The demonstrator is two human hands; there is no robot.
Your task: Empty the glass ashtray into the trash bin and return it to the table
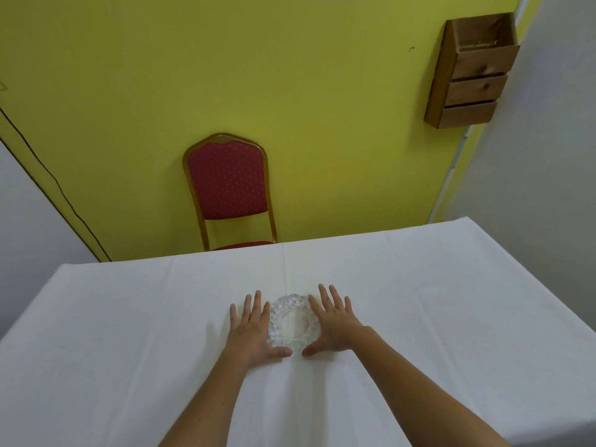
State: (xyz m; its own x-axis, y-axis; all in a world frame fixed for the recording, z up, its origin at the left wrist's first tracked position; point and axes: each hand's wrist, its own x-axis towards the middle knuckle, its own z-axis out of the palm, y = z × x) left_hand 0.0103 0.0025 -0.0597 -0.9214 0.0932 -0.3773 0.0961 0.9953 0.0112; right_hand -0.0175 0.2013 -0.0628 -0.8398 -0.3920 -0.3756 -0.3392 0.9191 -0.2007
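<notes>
A round, scallop-edged glass ashtray (pixel 293 321) sits upright on a table (pixel 419 301) covered with a white cloth, near the middle of the surface. Two bare hands lie flat on the cloth on either side of it — the left hand (pixel 253 330) just beside its left rim, the right hand (pixel 333 322) just beside its right rim. All fingers are spread and relaxed, grasping nothing; the two thumbs point toward each other below the ashtray. Beyond the table, a red padded chair (pixel 227 185) with a gold frame stands against a yellow wall (pixel 322 91) — a wooden wall rack (pixel 472 75) hangs at upper right.
</notes>
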